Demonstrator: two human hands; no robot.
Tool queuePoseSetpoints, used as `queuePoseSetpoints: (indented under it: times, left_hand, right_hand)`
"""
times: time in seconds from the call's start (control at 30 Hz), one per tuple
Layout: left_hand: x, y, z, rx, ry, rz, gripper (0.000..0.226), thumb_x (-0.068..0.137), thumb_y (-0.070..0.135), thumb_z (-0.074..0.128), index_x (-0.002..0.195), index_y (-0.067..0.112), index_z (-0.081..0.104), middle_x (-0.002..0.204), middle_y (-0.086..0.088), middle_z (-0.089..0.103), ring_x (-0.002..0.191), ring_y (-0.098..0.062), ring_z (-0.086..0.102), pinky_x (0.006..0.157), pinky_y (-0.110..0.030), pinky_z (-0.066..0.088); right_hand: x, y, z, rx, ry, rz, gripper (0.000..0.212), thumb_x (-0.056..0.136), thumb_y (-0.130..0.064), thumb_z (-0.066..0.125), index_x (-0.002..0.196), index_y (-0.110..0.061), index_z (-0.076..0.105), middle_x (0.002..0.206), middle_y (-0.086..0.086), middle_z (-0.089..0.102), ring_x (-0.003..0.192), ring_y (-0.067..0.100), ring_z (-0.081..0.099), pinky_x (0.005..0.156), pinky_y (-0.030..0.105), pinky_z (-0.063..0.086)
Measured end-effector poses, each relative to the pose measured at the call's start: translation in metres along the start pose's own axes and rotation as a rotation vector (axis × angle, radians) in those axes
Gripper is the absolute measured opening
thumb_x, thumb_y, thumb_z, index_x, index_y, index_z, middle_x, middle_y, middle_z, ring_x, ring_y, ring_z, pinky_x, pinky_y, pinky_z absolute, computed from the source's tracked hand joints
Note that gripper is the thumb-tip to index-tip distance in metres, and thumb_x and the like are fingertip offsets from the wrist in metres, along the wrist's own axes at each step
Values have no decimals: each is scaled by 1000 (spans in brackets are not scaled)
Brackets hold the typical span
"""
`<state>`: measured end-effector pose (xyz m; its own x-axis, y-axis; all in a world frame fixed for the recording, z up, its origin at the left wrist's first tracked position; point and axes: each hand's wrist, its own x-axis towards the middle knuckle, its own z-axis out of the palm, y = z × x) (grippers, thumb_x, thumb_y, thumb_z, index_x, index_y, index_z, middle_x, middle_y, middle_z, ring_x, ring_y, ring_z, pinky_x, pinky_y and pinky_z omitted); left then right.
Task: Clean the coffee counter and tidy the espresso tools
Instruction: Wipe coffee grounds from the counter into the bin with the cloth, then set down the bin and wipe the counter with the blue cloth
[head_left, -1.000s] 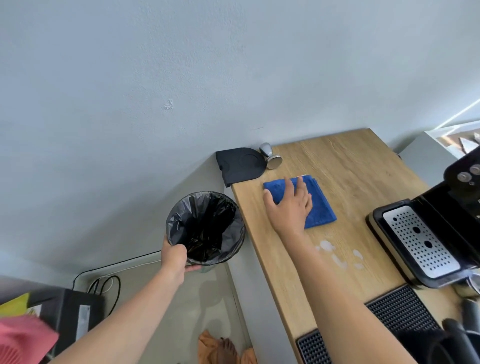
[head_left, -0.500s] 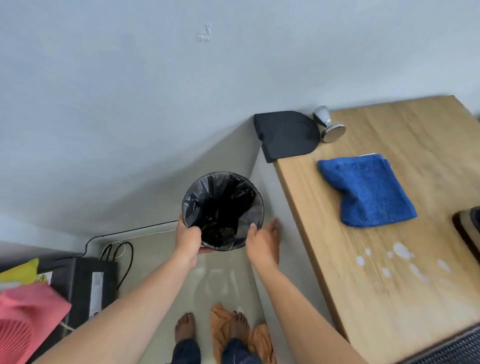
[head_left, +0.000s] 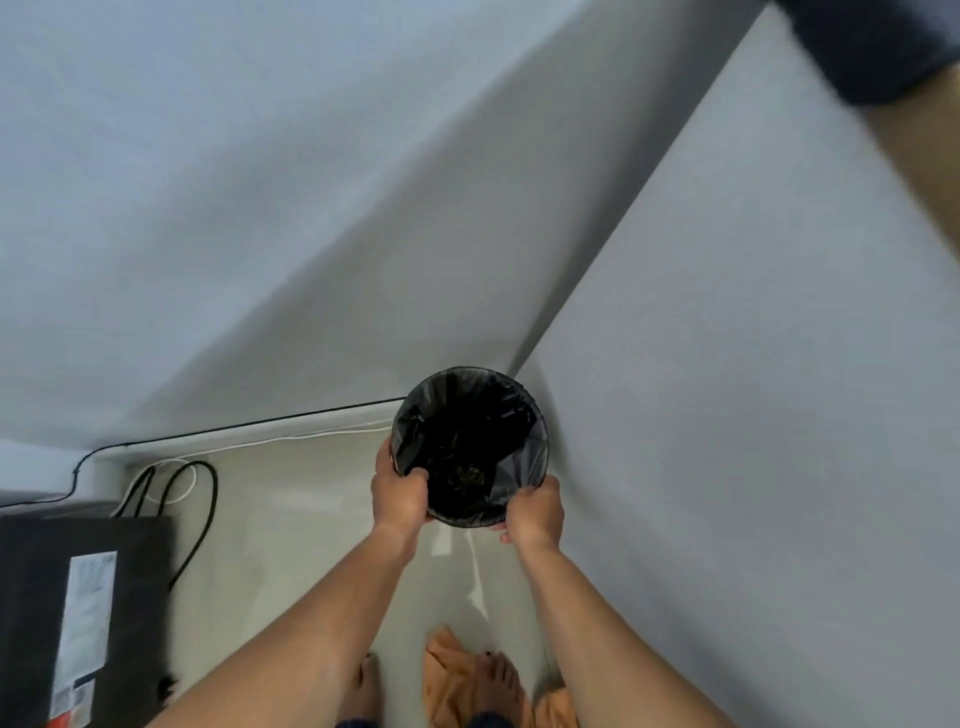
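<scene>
A small round bin (head_left: 470, 415) lined with a black bag sits low in the corner where the back wall meets the grey side panel of the counter. My left hand (head_left: 397, 493) grips its near left rim. My right hand (head_left: 535, 509) grips its near right rim. Some dark waste lies at the bottom of the bag. The counter edge (head_left: 914, 135) and a corner of the black mat (head_left: 862, 47) show blurred at the top right; the blue cloth and the tamper are out of view.
The grey side panel of the counter (head_left: 753, 415) fills the right. A black box with a white label (head_left: 78, 613) stands at the left on the floor, with black and white cables (head_left: 187, 483) behind it. My bare feet and an orange cloth (head_left: 457, 680) are on the floor below.
My view has swung down and left, away from the counter top. The bin has gone lower, toward the corner, and my right hand has closed on its rim.
</scene>
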<state>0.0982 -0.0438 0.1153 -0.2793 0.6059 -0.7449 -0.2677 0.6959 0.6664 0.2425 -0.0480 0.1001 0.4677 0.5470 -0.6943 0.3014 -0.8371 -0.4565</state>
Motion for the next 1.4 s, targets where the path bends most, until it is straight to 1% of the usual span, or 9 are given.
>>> queuePoseSetpoints:
  times: [0.17,0.23,0.33,0.5,0.63,0.77,0.9,1.03,1.4]
  left_hand:
    - [64,-44,1,95,6,-72,59,88,0,41,143,22,37,129,-11,59,115,-38,58,101,-57,48]
    - [81,-56,1,110,-43,-92,60,89,-2,41,145,20,36,130,-9,58,115,-36,57,97,-51,48]
    - [102,-68,3,117,-101,-114,60,90,-6,40,142,23,38,118,-1,60,103,-27,58,78,-37,47]
    - [124,-82,8,157,-180,-88,55,89,-5,40,124,38,38,101,10,57,86,-14,54,66,-30,44]
    - [124,-71,12,223,-199,-80,57,92,-3,44,138,29,33,121,-2,54,109,-25,53,79,-36,43]
    - [86,-39,5,413,-61,-14,67,90,5,47,153,18,29,149,-12,42,123,-30,50,98,-37,43]
    - [18,20,-3,526,-44,82,48,91,14,48,137,23,55,141,-6,54,121,-26,56,96,-31,43]
    - [-70,97,-5,625,-71,248,35,93,15,47,120,26,67,124,1,69,112,-19,63,86,-25,42]
    - [-268,267,-1,1043,-211,762,26,95,26,48,104,39,69,106,9,72,99,-19,65,81,-32,51]
  right_hand:
    - [57,22,47,-67,0,36,31,94,-7,30,124,-6,38,113,22,64,89,41,69,79,51,58]
    - [74,31,59,-61,-5,56,34,93,-7,31,126,-7,37,114,21,64,91,40,69,83,52,57]
    - [97,42,69,-63,-4,62,38,92,-8,32,130,-9,36,115,19,64,91,41,69,85,54,56]
    - [119,48,78,10,22,40,40,96,-11,33,135,-16,37,112,15,63,89,39,68,79,51,58]
    - [114,32,71,59,-37,63,43,100,-18,42,142,-18,34,128,16,60,108,39,63,94,50,52]
    - [69,11,48,-33,-24,26,50,98,-17,45,146,-14,31,136,16,50,118,35,56,99,42,48]
    - [-7,-27,10,-30,-23,-54,44,99,-15,42,143,-13,43,144,12,47,126,30,52,101,34,42]
    - [-103,-77,-44,15,-24,-145,38,98,-12,38,133,-15,55,138,4,56,122,22,55,86,20,38]
    - [-318,-143,-171,152,65,-344,35,95,-19,39,116,-27,66,118,-5,68,109,15,61,93,31,49]
